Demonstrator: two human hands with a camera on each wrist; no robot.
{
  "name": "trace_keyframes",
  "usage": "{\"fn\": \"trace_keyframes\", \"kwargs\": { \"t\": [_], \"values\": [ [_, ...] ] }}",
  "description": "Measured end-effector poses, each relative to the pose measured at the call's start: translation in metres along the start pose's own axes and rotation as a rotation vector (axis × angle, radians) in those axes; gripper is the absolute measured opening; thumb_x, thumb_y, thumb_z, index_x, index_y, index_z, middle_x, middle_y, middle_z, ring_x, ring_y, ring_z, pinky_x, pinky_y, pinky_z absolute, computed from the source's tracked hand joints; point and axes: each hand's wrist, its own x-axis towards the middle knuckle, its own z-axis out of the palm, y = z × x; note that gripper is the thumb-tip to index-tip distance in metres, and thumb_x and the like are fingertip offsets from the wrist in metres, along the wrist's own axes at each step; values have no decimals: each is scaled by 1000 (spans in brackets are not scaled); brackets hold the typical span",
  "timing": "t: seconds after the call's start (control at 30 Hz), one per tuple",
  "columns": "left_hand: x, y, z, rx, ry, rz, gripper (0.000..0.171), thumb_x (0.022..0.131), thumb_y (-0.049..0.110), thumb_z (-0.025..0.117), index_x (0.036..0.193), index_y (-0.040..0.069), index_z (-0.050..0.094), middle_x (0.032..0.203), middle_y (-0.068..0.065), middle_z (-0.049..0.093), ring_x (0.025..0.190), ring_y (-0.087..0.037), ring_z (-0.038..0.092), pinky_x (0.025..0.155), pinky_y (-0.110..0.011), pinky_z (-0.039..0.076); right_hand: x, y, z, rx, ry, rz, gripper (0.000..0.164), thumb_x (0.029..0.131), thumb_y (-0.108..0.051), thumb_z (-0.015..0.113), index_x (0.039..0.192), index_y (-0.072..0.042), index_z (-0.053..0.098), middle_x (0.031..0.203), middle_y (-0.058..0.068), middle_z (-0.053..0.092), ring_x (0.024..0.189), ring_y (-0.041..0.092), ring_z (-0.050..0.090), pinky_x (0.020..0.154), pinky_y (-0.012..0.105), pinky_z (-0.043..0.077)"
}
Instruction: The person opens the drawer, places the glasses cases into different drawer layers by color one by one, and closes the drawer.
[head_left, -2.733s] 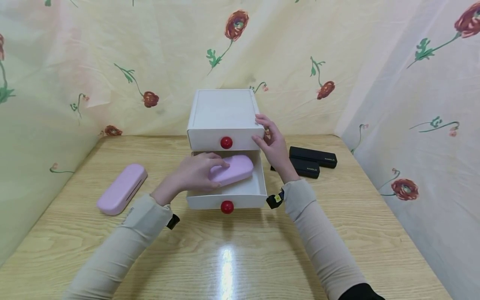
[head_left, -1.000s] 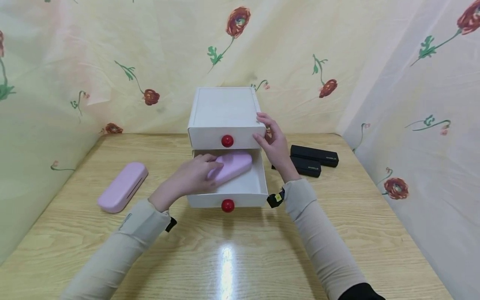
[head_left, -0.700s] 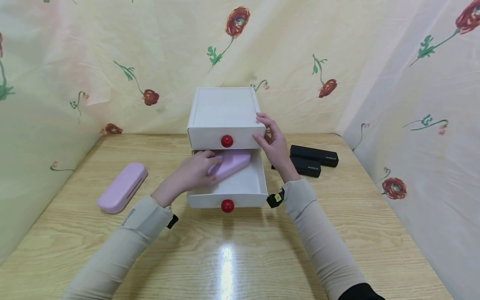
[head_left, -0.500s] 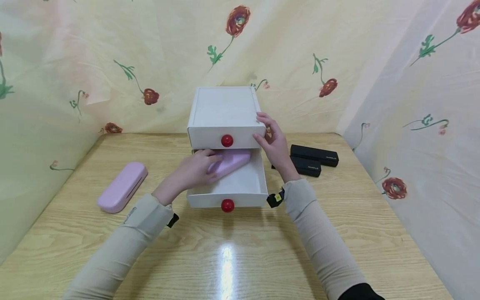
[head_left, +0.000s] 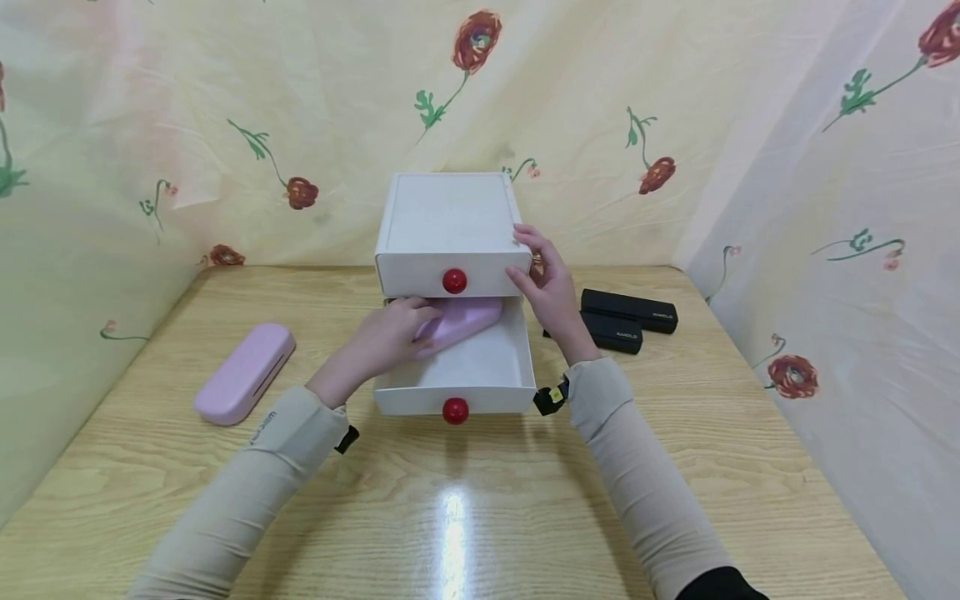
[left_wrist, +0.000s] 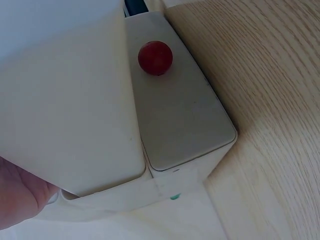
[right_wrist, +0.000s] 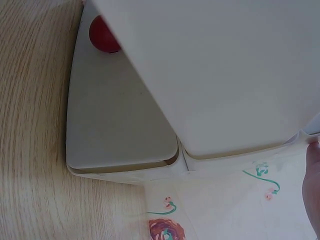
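Observation:
In the head view, a white drawer cabinet stands at the back of the table, one drawer pulled out below the shut top one. My left hand reaches into that drawer and grips the near left end of a lilac glasses case, which lies slanting with its far part under the upper drawer. My right hand holds the cabinet's right front corner, thumb on the front face and fingers at the top edge. In the left wrist view, a shut lower drawer with a red knob shows; the glasses case is hidden there.
A pink glasses case lies on the wooden table to the left. Black slim boxes with printed lettering lie to the right, near my right forearm. Flower-patterned cloth hangs behind and at both sides.
My left hand has shifted the lilac case deeper into the drawer, turning it more slanted, so more of it is under the upper drawer. My right hand stays at the cabinet corner.

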Motion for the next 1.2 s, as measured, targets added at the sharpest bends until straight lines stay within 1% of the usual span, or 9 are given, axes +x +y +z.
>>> {"fn": "trace_keyframes", "kwargs": {
  "t": [0.1,0.33,0.47,0.6,0.77,0.83,1.0,1.1,1.2],
  "values": [
    [0,0,-1,-3,7,0,35,86,14,72,119,3,66,119,-14,67,109,-30,62,88,-44,55,0,0,0,-3,0,0,45,92,-2,62,135,-1,49,151,5,41,129,17,44,109,40,41],
    [0,0,-1,2,26,5,31,88,12,69,118,4,67,118,-13,67,108,-29,62,86,-43,56,1,-1,0,19,5,25,45,92,-1,61,136,1,48,152,6,40,121,14,45,103,26,42],
    [0,0,0,14,35,8,31,88,12,69,119,5,67,119,-12,67,109,-29,62,86,-43,56,2,-2,0,28,3,44,46,92,2,60,136,3,47,153,9,39,122,16,44,102,24,42],
    [-2,2,-1,31,36,7,31,89,12,69,120,6,67,120,-12,67,110,-28,62,88,-42,56,1,-3,0,21,0,46,45,92,2,59,136,4,47,153,10,38,122,18,43,102,25,42],
    [-5,3,-2,40,49,15,27,90,10,67,117,8,68,119,-11,67,110,-28,62,87,-42,56,0,-4,1,10,-3,32,44,93,-2,60,135,0,48,152,5,40,122,11,44,105,28,42],
    [-6,3,-3,30,59,19,25,91,11,65,116,8,68,118,-11,67,110,-28,62,87,-42,55,0,-4,1,10,-4,24,44,93,-3,61,135,-1,48,151,3,41,121,10,45,105,30,42],
    [-9,5,-6,-18,95,32,26,95,20,61,117,7,68,116,-12,69,109,-28,63,89,-43,55,0,-3,0,5,-4,21,46,93,-4,62,136,-2,48,151,2,41,122,17,44,106,33,42],
    [-13,4,-7,-35,128,47,28,96,25,62,115,6,69,113,-12,70,106,-29,65,87,-44,56,0,-3,0,3,-7,31,47,93,-4,62,137,-3,47,152,2,40,124,21,43,109,37,41],
    [-17,4,-8,-47,156,64,29,93,25,65,115,5,69,112,-13,70,103,-29,65,82,-45,57,0,-3,0,0,-11,41,49,93,-5,62,139,-5,46,153,2,39,127,20,42,112,43,38]
  ]
}}
